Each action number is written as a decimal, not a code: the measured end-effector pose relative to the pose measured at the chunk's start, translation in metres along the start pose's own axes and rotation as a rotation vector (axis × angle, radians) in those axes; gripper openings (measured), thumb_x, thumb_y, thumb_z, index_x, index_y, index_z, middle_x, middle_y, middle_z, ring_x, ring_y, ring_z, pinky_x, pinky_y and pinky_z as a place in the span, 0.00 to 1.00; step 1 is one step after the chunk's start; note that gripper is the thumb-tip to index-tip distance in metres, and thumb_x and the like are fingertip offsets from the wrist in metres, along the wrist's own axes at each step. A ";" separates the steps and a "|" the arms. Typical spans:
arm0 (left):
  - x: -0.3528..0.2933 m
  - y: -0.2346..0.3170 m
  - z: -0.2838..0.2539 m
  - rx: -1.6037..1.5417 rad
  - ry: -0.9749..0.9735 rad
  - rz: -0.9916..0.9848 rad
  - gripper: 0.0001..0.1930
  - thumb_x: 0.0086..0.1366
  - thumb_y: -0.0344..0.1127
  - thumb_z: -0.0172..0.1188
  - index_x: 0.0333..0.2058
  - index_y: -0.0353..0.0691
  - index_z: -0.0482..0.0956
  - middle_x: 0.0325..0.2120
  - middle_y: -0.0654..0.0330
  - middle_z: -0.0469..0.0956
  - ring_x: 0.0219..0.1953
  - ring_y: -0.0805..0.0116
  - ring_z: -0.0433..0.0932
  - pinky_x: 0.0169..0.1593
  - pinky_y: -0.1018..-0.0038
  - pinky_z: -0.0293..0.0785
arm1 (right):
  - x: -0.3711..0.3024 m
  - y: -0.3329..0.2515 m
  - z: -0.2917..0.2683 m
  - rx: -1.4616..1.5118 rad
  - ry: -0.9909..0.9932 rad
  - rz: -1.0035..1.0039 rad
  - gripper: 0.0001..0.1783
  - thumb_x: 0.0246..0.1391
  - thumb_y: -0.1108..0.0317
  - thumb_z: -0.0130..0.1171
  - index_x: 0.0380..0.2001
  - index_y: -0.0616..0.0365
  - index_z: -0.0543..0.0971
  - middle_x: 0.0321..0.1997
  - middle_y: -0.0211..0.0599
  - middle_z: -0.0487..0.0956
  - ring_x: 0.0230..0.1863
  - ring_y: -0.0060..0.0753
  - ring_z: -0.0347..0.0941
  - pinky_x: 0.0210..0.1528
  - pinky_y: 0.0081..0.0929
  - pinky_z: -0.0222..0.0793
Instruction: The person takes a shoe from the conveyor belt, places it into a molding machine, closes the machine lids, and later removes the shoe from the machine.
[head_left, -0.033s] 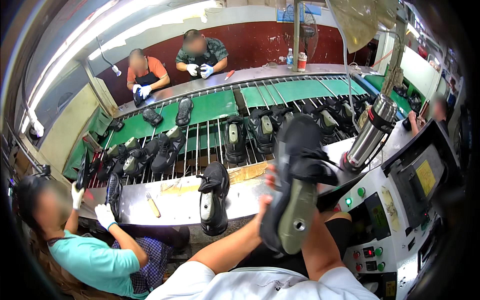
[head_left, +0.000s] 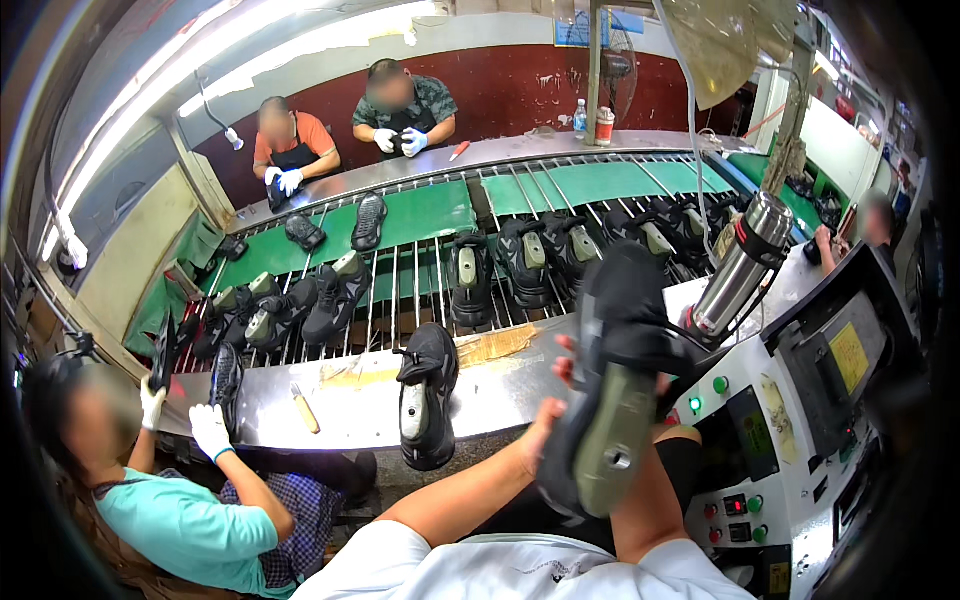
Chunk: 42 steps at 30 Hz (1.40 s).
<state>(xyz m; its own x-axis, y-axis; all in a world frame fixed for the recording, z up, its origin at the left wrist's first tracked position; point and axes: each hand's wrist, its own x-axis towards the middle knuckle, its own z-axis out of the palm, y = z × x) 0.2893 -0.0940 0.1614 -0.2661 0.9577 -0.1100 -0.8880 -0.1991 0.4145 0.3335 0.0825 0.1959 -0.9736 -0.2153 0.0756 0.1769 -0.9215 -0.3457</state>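
One black shoe on a grey-green last (head_left: 612, 400) was held up before the chest, above the steel bench edge (head_left: 350, 405), right of a second lasted shoe (head_left: 428, 395). Left hand (head_left: 540, 428) was wrapped at the heel, fingers closed; right hand (head_left: 572, 362) gripped the upper, fingers mostly hidden. Firm two-handed support was judged advisable. Long axis ran near-vertical, toe away, last top facing the wearer.

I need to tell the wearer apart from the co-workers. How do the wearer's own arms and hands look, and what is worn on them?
Both forearms are bare, and the left hand and right hand wear no gloves. Short white sleeves end near the shoulders. No watch, ring or marking is visible.
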 end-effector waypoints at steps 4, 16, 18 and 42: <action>-0.039 0.014 0.038 1.552 0.313 0.493 0.13 0.57 0.31 0.62 0.42 0.36 0.79 0.35 0.56 0.79 0.42 0.58 0.78 0.51 0.67 0.72 | -0.079 -0.007 0.009 -0.090 0.045 -0.049 0.45 0.49 0.56 0.61 0.65 0.59 0.53 0.57 0.47 0.67 0.54 0.44 0.68 0.59 0.39 0.64; -0.155 0.119 -0.097 0.934 1.002 0.206 0.44 0.38 0.22 0.59 0.60 0.34 0.56 0.45 0.46 0.73 0.43 0.56 0.77 0.47 0.64 0.76 | -0.187 0.038 -0.086 -0.456 0.556 -0.002 0.45 0.42 0.55 0.61 0.64 0.56 0.58 0.57 0.43 0.70 0.55 0.42 0.69 0.58 0.37 0.65; -0.156 0.121 -0.103 0.900 0.959 0.257 0.44 0.38 0.20 0.57 0.60 0.36 0.56 0.43 0.46 0.74 0.41 0.56 0.78 0.44 0.65 0.78 | -0.175 0.043 -0.099 -0.479 0.557 0.013 0.45 0.41 0.55 0.61 0.63 0.55 0.59 0.57 0.43 0.70 0.55 0.42 0.69 0.58 0.37 0.65; -0.061 0.376 -0.258 1.002 1.254 0.493 0.34 0.36 0.21 0.61 0.50 0.33 0.72 0.33 0.55 0.77 0.31 0.60 0.76 0.35 0.67 0.74 | -0.116 0.072 -0.103 -0.466 0.714 0.009 0.50 0.29 0.61 0.58 0.63 0.62 0.58 0.58 0.44 0.69 0.57 0.40 0.66 0.61 0.31 0.60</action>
<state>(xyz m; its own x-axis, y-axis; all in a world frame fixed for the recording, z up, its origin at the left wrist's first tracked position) -0.1256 -0.2810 0.0908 -0.9796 0.0036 -0.2009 -0.1928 0.2655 0.9446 0.4442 0.0742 0.0663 -0.8574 0.1774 -0.4832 0.2605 -0.6601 -0.7046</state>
